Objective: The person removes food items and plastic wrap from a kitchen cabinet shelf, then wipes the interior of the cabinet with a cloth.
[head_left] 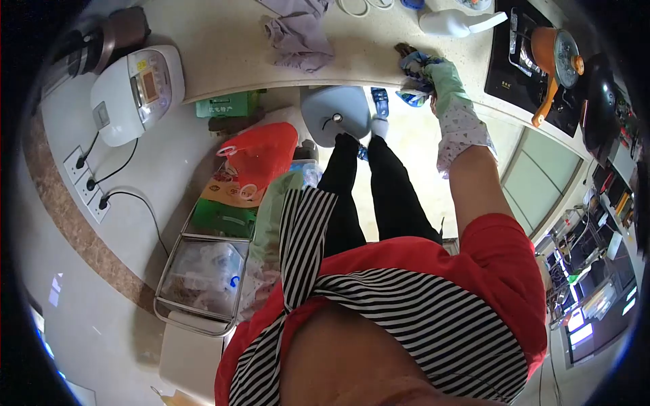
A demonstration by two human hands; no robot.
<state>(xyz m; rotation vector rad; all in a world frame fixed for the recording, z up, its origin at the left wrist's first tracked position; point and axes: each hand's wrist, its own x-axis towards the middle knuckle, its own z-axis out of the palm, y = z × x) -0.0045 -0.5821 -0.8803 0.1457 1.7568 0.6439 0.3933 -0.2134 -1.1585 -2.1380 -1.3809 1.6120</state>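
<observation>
My right arm reaches out to the counter edge in a pale green and white patterned sleeve cover [457, 111]. At its end my right hand [433, 101], mostly hidden, is closed on a blue patterned cloth [416, 64]. Part of the cloth lies on the counter [369, 54] and part hangs over the front edge. A small dark brown patch shows at the cloth's far end; I cannot make out what it is. On the left, a similar pale green sleeve cover [271, 220] hangs down by my side, and my left hand does not show.
A crumpled mauve cloth [298, 40] and a white bottle [460, 23] lie on the counter. An orange pan [544, 51] stands on the black cooktop [501, 74]. At left are a rice cooker [122, 101] and a metal rack [196, 325] with bags. A grey bin [332, 101] stands below.
</observation>
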